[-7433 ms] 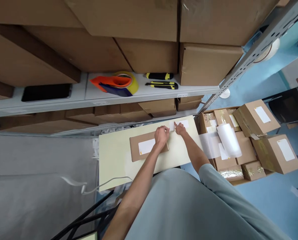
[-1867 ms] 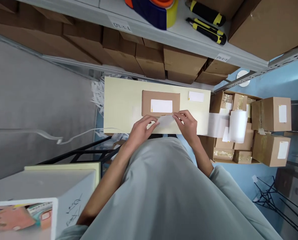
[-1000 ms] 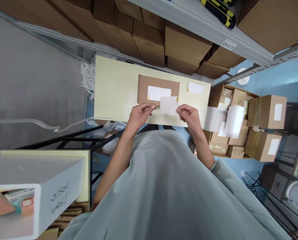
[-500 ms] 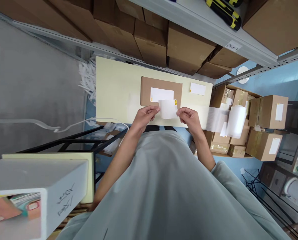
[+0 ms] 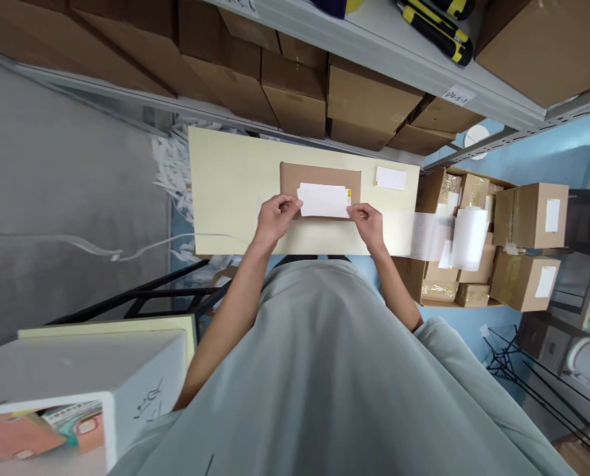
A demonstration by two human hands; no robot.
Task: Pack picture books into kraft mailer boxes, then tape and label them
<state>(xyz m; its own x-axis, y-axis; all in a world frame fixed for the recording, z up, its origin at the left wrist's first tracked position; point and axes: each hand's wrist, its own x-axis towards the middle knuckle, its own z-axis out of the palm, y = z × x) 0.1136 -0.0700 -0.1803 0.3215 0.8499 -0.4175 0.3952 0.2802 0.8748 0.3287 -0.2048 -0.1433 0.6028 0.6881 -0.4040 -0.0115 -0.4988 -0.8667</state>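
A white label (image 5: 325, 201) with a yellow mark at its right end lies stretched between my hands over the brown cardboard box (image 5: 291, 174). My left hand (image 5: 275, 217) pinches the label's left end. At the opposite end, my right hand (image 5: 367, 221) pinches the lower right corner. The label covers much of the box top's near half, and I cannot tell whether it touches the cardboard. Another white label (image 5: 390, 178) rests on the pale yellow table (image 5: 235, 192), to the right of the box.
Cardboard boxes (image 5: 374, 99) line the shelf behind the table, with yellow-black cutters (image 5: 438, 33) on the level above. Taped boxes (image 5: 525, 211) and a white roll (image 5: 470, 238) stand at the right. A white cable (image 5: 146, 248) crosses the left side; a white bin (image 5: 146, 390) stands lower left.
Both hands have moved the label away from my body, over the box. It was curled and is now drawn out flat and wide. The left hand shifted slightly left.
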